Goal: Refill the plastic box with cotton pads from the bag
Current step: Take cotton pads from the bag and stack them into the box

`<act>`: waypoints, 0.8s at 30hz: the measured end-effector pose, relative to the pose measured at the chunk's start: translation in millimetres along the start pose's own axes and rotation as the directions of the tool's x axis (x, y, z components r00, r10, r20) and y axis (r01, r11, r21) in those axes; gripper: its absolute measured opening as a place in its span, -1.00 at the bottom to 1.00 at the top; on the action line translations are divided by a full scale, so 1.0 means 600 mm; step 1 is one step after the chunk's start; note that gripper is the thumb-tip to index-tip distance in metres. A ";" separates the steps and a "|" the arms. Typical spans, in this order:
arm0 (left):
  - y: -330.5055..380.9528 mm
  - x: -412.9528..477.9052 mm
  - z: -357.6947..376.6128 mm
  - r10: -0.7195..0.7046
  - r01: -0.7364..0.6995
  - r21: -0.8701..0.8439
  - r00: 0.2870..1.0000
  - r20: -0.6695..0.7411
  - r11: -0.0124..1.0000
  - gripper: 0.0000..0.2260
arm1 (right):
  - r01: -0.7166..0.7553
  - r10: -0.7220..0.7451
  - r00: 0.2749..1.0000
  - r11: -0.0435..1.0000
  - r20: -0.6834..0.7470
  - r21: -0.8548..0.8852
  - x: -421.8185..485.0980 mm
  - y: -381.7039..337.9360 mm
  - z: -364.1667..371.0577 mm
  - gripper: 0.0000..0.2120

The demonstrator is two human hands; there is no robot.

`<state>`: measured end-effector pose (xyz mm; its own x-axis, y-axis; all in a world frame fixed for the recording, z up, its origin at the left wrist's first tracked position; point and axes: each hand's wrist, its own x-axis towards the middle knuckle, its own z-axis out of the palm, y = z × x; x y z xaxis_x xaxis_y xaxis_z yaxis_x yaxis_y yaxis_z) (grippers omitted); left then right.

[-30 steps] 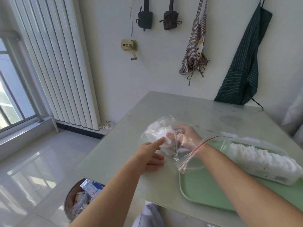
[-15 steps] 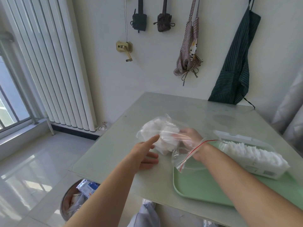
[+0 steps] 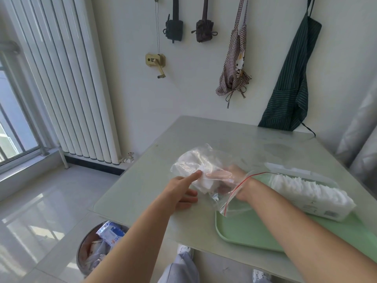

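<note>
the step in hand is judged to be the fetching of a further batch out of the bag [image 3: 206,155], a clear zip pouch with a red seal line, which is held just above the table [image 3: 204,131], beside the left end of the green tray [image 3: 244,229]. the right hand [image 3: 227,178] is thrust into the pouch past the wrist, and its fingers are seen through the film, stretched toward the cotton pads [image 3: 190,165] bunched at the closed far end. whether anything is yet clasped by those fingers cannot be told, since the film and its glare blur them. the left hand [image 3: 179,194] is kept outside: its forefinger is laid straight against the pouch, at the pads, while the other fingers are loosely curled beneath, and nothing is seen to be gripped by it.

the plastic box [image 3: 320,207] is set on the tray to the right, its lid thrown back, and a row of pads [image 3: 302,185] is packed along nearly its whole length, so the refill is judged to be far along.

for the next move, a pinch must be closed on a small stack and the stack drawn out through the mouth, with the pouch steadied from outside so that it is not dragged along; only a little room is thought to be left in the box.
</note>
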<state>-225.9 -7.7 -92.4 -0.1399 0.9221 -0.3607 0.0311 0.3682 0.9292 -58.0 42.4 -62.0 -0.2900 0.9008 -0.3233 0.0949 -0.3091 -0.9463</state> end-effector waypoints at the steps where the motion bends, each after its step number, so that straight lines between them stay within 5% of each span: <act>1: 0.000 0.001 0.000 0.002 -0.002 -0.002 1.000 -0.002 1.000 -0.42 | 0.001 -0.001 1.000 1.000 -0.030 0.019 0.002 0.000 -0.003 -0.77; 6: -0.003 0.001 0.002 0.010 -0.010 -0.003 1.000 -0.010 1.000 -0.46 | -0.025 0.035 0.995 0.993 -0.090 0.114 0.004 0.008 -0.020 -0.76; 9: -0.003 0.000 0.003 0.016 -0.017 -0.001 1.000 -0.006 1.000 -0.47 | -0.042 0.044 0.999 0.988 -0.010 0.147 -0.004 0.008 -0.020 -0.76; 12: -0.004 0.000 0.002 0.022 -0.022 -0.003 1.000 0.002 1.000 -0.51 | -0.027 0.027 0.999 0.999 0.018 0.034 -0.004 0.007 0.000 -0.91; 15: -0.005 0.001 0.001 0.023 -0.023 -0.002 1.000 0.011 1.000 -0.57 | -0.056 0.049 0.996 0.994 -0.079 -0.092 0.006 0.017 0.018 -0.86; 18: -0.005 0.005 0.001 0.003 -0.003 -0.010 1.000 0.003 1.000 -0.55 | -0.119 0.117 0.990 0.993 -0.084 -0.019 0.013 0.027 0.012 -0.85; 21: -0.004 0.010 0.004 -0.019 0.019 -0.020 1.000 -0.017 1.000 -0.55 | -0.057 0.055 0.998 0.992 0.022 0.114 -0.011 0.019 -0.005 -0.85; 24: 0.000 0.013 0.011 -0.026 0.027 0.017 0.998 -0.052 1.000 -0.60 | 0.068 -0.067 0.989 0.998 0.132 -0.001 -0.054 0.016 -0.015 -0.90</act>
<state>-220.5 0.4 -95.6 -0.1921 0.9049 -0.3799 0.0438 0.3946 0.9178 -38.9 13.0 -60.5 -0.4188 0.8714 -0.2555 0.0757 -0.2468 -0.9661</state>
